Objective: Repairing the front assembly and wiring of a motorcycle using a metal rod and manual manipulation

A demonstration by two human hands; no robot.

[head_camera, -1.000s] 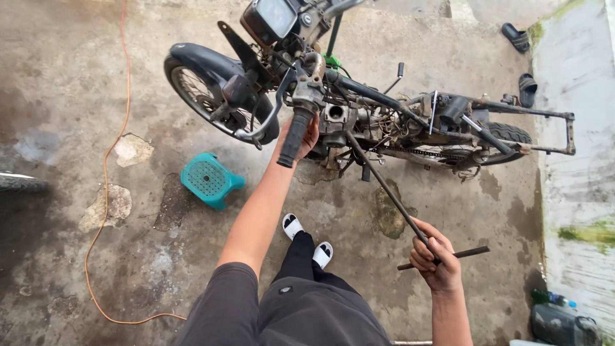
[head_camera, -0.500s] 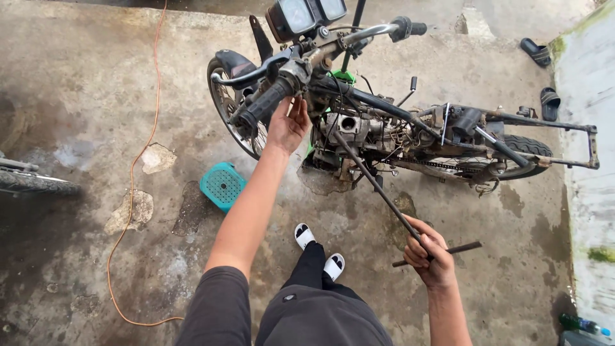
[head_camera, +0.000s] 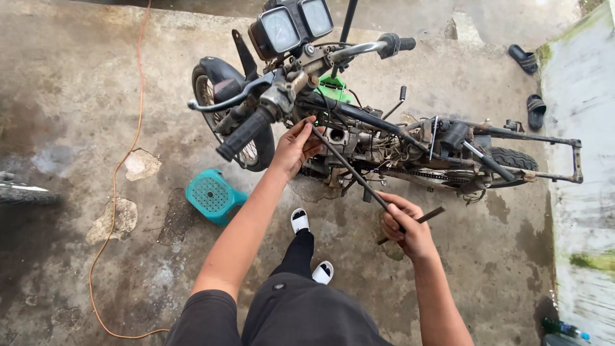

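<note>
My right hand (head_camera: 405, 225) is nearest me, closed tight around the T-shaped handle end of a long black wrench (head_camera: 359, 177). Its shaft runs up and away to the left, toward the engine (head_camera: 359, 144) of the stripped motorcycle (head_camera: 384, 138). My left hand (head_camera: 296, 146) reaches further out with fingers curled narrow, touching the upper part of that shaft just below the handlebar grip (head_camera: 246, 133); I cannot tell whether it truly grips it. Between my arms, my feet in white slippers (head_camera: 300, 220) stand on the stained concrete floor (head_camera: 77, 115). To the left, a small teal stool (head_camera: 213, 195) lies near the front wheel (head_camera: 224, 96). An orange cord (head_camera: 118, 173) trails across the floor. Beyond, twin gauges (head_camera: 291, 25) sit above the handlebar, and two dark sandals (head_camera: 528, 80) lie by the far wall.
</note>
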